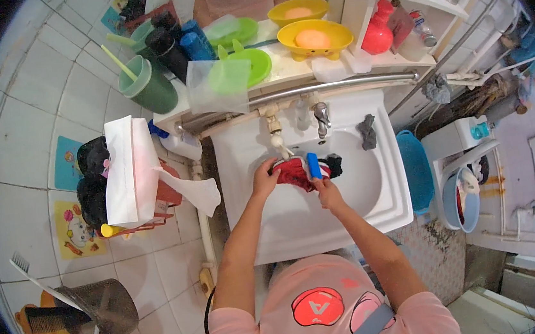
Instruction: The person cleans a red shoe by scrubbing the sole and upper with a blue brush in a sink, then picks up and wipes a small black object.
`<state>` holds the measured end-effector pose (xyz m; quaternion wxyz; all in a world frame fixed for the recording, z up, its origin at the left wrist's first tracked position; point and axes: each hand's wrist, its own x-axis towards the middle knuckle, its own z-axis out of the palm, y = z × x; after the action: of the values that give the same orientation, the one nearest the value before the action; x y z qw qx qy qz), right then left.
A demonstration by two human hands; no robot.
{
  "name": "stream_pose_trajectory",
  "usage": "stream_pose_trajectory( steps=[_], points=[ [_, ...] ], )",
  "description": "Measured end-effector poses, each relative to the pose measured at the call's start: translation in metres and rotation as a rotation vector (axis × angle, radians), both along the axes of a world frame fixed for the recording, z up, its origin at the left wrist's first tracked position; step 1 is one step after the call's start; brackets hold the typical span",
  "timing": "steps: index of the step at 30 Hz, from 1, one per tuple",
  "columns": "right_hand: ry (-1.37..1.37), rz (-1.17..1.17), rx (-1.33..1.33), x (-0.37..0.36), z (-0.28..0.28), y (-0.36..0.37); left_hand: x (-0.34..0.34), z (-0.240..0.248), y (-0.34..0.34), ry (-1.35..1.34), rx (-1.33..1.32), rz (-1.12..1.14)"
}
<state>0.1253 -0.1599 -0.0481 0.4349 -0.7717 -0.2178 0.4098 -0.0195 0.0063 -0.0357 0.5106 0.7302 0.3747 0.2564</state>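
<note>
Both forearms reach forward into the white sink (375, 211). Left hand (264, 175) clutches the red cloth (294, 172) at its left end; right hand (326, 190) pinches a blue brush (314, 166) just right, its long axis upright across the cloth.

On the shelf above my white ceramic sink (387, 204) I count two yellow plastic soap dishes (314, 37), two round green plastic dishes (251, 65), one dark green plastic cup (150, 88), one red bottle (378, 31), and perhaps two blue bottles (194, 42).
</note>
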Motion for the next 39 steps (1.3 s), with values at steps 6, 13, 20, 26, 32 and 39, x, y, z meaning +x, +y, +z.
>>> stream_pose_trajectory(
  steps=[6, 13, 20, 26, 32, 39],
  points=[
    [0.305, -0.004, -0.134, -0.01, 0.026, 0.004, -0.017, 0.012, 0.005, 0.185, 0.096, -0.094],
    [0.043, 0.208, -0.168, -0.011, 0.045, 0.012, -0.014, 0.021, 0.002, 0.262, 0.111, -0.076],
    [-0.397, 0.208, 0.057, -0.009, -0.002, 0.011, -0.007, 0.006, 0.006, 0.365, 0.2, 0.092],
    [-0.124, 0.157, -0.012, -0.014, 0.005, 0.007, 0.001, 0.008, 0.003, 0.509, 0.134, 0.136],
    [-0.278, 0.195, -0.067, -0.014, 0.024, 0.015, -0.007, 0.009, 0.002, 0.498, 0.167, 0.103],
    [-0.311, 0.134, -0.106, -0.005, -0.009, 0.012, -0.005, 0.021, 0.0, 0.611, 0.075, 0.028]
  ],
)
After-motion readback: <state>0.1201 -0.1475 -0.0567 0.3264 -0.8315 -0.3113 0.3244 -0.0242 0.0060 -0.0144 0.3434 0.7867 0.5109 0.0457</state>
